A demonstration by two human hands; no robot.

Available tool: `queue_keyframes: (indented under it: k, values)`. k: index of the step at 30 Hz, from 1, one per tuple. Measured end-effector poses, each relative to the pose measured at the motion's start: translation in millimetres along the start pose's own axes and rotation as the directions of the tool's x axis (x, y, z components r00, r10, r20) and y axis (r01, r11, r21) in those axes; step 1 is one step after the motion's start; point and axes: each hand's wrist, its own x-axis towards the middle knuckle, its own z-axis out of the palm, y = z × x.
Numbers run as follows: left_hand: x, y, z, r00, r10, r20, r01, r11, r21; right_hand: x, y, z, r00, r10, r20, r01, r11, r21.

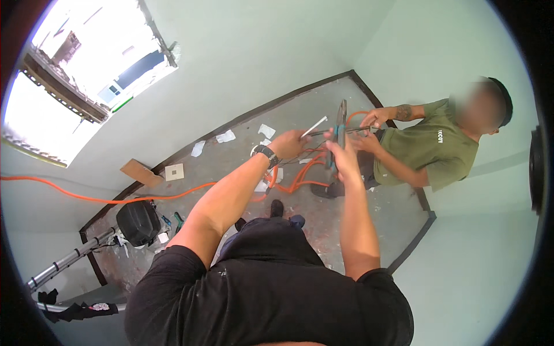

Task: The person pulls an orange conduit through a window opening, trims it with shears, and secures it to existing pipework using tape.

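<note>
My right hand (345, 157) is closed round large pliers (341, 121) with teal handles, their dark jaws pointing away from me. To its left, my left hand (287, 144), wearing a dark wristwatch, pinches a thin dark cable (318, 133). A slim white strip (314, 126) sticks up from the same fingers; I cannot tell what it is. The cable passes by the pliers toward a co-worker's hands (369, 128), which hold its other end. Whether the jaws touch the cable is unclear. Orange corrugated conduit (300, 180) loops below our hands.
A co-worker in a green shirt (424, 141) is at the right. More orange conduit (115, 202) runs along the left. On the floor lie paper scraps (225, 136), a cardboard piece (141, 172), a black case (138, 223) and hand tools (178, 221). A metal ladder (72, 256) stands lower left.
</note>
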Motion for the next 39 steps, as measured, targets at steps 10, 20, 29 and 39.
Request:
queue_keyframes:
  k: [10, 20, 29, 39]
  values:
    - [-62.5, -16.5, -21.4, 0.969, -0.213, 0.121, 0.244, 0.878, -0.412, -101.2, 34.1, -0.1, 0.919, 0.331, 0.214, -0.299, 0.939, -0.168]
    - [-77.0, 2.5, -24.2, 0.958, -0.283, -0.051, 0.267, 0.940, -0.210, -40.9, 35.4, 3.3, 0.882, 0.168, 0.440, -0.053, 0.964, -0.260]
    - [-87.2, 21.6, -22.8, 0.961, -0.239, -0.142, 0.231, 0.970, -0.073, 2.9, 5.2, 3.3, 0.822, 0.237, 0.517, 0.057, 0.870, -0.490]
    - [-95.6, 14.8, -20.8, 0.947, -0.228, -0.225, 0.261, 0.956, 0.132, 26.0, 41.8, 1.2, 0.738, 0.309, 0.599, -0.009, 0.893, -0.450]
